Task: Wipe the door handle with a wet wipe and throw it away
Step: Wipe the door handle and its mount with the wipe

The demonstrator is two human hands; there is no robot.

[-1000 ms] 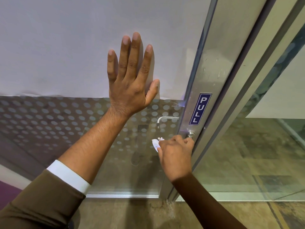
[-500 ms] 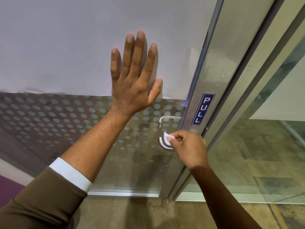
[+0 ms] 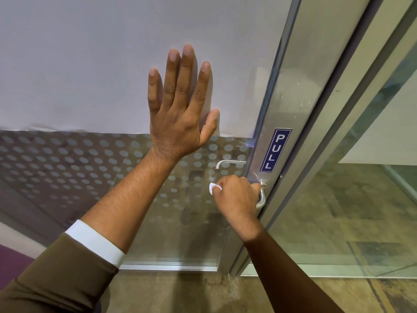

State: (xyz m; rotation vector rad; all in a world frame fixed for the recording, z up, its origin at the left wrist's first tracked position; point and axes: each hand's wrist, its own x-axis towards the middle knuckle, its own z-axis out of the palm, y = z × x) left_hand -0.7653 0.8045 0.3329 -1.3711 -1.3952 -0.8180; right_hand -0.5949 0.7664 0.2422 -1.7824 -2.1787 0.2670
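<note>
- Glass door (image 3: 94, 64) across most of the view, frosted white on top, dotted film below, clear glass lower down with floor (image 3: 180, 290) visible underneath.
- Far left: purple patch of flooring (image 3: 13, 260) at the lower edge, with a brown sleeve (image 3: 52, 283) and white cuff (image 3: 94, 242) rising from the corner.
- Left hand (image 3: 178, 114) pressed flat against the frosted pane, fingers spread and straight, gripping nothing; palm base right at the line where frosting meets the dotted film.
- Wide bare pane to the left of and above that hand; forearm slanting across the dotted zone, covering part of it.
- Just right of the left wrist, seen through the glass: a second lever (image 3: 230, 163) on the far side of the door, above the right hand and apart from it.
- Right hand (image 3: 237, 199) curled tight around the door handle (image 3: 261, 199), fist closed on both the lever and the wet wipe (image 3: 213, 188); only a small white corner of the wipe peeking out at the left of the knuckles.
- Curved end of the handle showing at the right of the fist, close against the metal door stile (image 3: 293, 109); little room between fist and stile.
- Blue PULL sign (image 3: 275, 150) upright on the stile, just above the handle mount.
- Door frame (image 3: 352, 109) next, running diagonally up to the right, hard against the stile.
- Far right: a fixed glass panel (image 3: 372, 199), with mottled floor behind it and a pale wall above.
</note>
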